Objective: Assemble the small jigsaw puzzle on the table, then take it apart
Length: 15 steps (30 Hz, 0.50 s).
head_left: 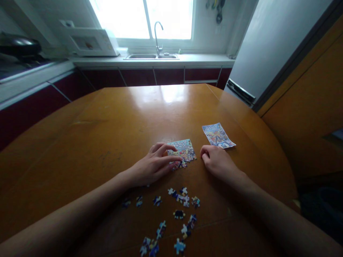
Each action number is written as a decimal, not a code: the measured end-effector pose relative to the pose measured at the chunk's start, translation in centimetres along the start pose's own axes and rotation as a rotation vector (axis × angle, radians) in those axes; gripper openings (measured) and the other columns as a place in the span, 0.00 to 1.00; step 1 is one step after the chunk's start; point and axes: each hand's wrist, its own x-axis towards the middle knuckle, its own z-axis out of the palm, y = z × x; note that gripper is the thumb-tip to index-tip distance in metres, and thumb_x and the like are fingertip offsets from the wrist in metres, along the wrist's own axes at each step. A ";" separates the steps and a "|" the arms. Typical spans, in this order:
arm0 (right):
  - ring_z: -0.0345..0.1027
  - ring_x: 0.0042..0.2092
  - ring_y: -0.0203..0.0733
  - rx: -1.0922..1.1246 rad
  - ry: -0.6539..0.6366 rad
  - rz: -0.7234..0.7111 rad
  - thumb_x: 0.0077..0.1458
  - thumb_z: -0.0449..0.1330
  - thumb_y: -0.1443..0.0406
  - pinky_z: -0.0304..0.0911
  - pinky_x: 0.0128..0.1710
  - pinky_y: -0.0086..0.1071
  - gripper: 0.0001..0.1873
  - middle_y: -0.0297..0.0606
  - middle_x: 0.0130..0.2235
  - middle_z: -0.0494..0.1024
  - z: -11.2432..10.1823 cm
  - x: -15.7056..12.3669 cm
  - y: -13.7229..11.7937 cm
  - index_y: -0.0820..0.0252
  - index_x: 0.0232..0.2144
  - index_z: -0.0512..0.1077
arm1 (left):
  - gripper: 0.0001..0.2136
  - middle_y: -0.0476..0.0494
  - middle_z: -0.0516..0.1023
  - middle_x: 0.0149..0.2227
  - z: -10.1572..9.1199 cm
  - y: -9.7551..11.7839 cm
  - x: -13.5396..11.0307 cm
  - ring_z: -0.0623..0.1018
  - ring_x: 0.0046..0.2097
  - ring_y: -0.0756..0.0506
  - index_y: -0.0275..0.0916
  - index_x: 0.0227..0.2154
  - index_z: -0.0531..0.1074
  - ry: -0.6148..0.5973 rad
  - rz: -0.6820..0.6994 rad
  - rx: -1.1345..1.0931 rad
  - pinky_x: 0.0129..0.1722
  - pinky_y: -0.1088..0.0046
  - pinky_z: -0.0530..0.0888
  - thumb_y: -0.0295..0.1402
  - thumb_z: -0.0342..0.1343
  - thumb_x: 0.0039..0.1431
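Note:
A partly joined colourful jigsaw [184, 150] lies in the middle of the round wooden table [107, 121]. My left hand [152, 166] rests on the table with its fingers stretched out, the fingertips touching the jigsaw's left and lower edge. My right hand [217, 160] lies to the right of the jigsaw, fingers curled under into a loose fist; I cannot see anything in it. A small printed picture card [218, 135] lies just beyond the right hand. Several loose jigsaw pieces [179, 214] are scattered on the table between my forearms.
A kitchen counter with a sink and tap [157, 53] runs under a bright window at the back. A white appliance [88, 42] stands at the back left, a dark pan [18, 44] on the left counter. A grey fridge [268, 46] and a wooden cabinet [308, 92] stand right.

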 end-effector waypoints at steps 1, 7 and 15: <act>0.72 0.35 0.43 -0.001 0.002 -0.001 0.57 0.55 0.70 0.57 0.34 0.32 0.11 0.40 0.32 0.81 0.0 0.0 0.0 0.57 0.28 0.75 | 0.15 0.44 0.69 0.57 0.0 0.0 0.0 0.64 0.58 0.38 0.55 0.55 0.73 -0.005 0.005 0.005 0.60 0.52 0.65 0.34 0.53 0.68; 0.72 0.36 0.44 -0.008 -0.007 -0.005 0.57 0.54 0.70 0.56 0.33 0.32 0.11 0.41 0.33 0.81 0.1 0.0 0.1 0.57 0.27 0.75 | 0.16 0.44 0.68 0.57 0.4 -0.5 -0.1 0.64 0.58 0.38 0.55 0.56 0.70 0.008 -0.006 0.009 0.59 0.53 0.66 0.31 0.50 0.69; 0.72 0.36 0.44 0.002 -0.012 -0.009 0.56 0.54 0.70 0.57 0.35 0.33 0.11 0.41 0.33 0.81 0.0 0.0 0.0 0.58 0.28 0.75 | 0.14 0.41 0.72 0.50 0.5 -1.0 0.2 0.68 0.54 0.43 0.44 0.53 0.70 0.202 -0.061 -0.162 0.55 0.59 0.69 0.28 0.44 0.71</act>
